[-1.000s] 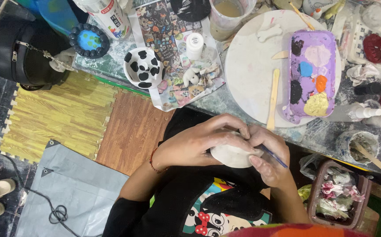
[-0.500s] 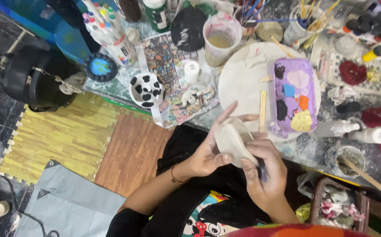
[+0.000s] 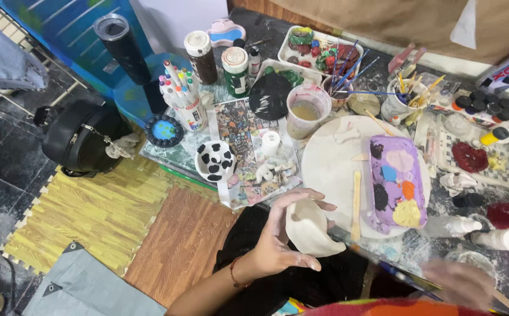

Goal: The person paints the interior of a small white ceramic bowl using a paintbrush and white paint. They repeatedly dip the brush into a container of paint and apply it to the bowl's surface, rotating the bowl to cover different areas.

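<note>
Left hand point(image 3: 278, 243) cupping pale clay piece point(image 3: 310, 228), right hand point(image 3: 462, 281) blurred

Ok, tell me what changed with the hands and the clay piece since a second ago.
The right hand let go of the pale, unpainted clay piece and drew away to the right, now blurred. The left hand alone holds the piece, turned more upright. The purple paint palette remains on the round white board.
</note>
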